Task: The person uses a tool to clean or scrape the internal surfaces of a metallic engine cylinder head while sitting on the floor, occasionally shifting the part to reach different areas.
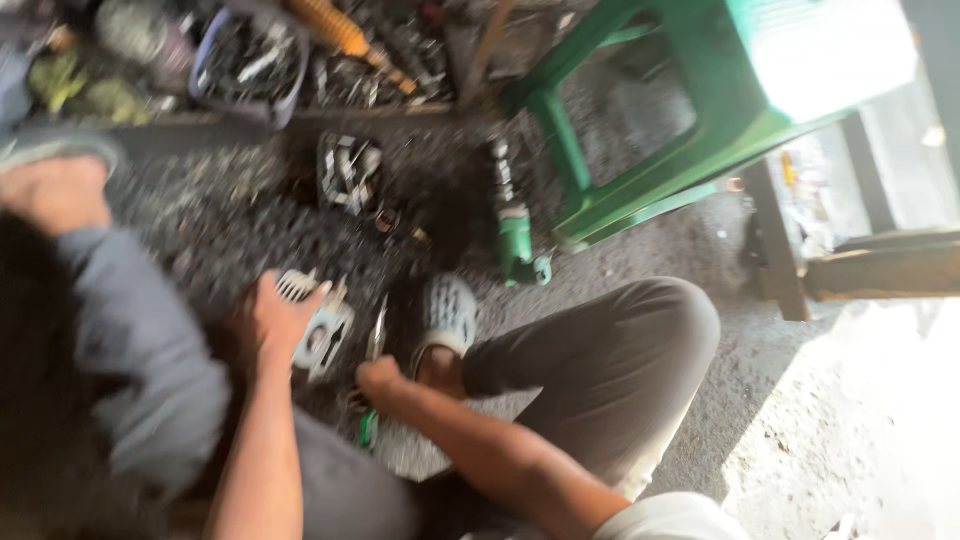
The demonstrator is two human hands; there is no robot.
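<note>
Head view, blurry frame. The person sits on a gritty grey concrete floor (700, 250), knees bent.

Left hand (270, 325) grips a pale metal finned engine cylinder block (318, 335), fingers wrapped over its finned top edge, thumb side toward the body. The block sits just right of the palm, tilted, low over the floor.

Right hand (380, 380) is clenched around a slim tool with a green handle (369, 428); the green end pokes out below the fist, and a thin metal shaft (378, 330) runs up above the knuckles, just beside the block. Whether the shaft touches the block, I cannot tell from the blur.

Just right of the right hand is a grey perforated clog (447, 312) on the person's foot, with the grey trouser leg (600, 350) beyond it.

Further up from both hands: a small tray of metal parts (348, 172), a green shock absorber (515, 235) lying on the floor, and a green plastic stool (640, 150). Well above the left hand, a dark tub of scrap metal bits (250, 60).
</note>
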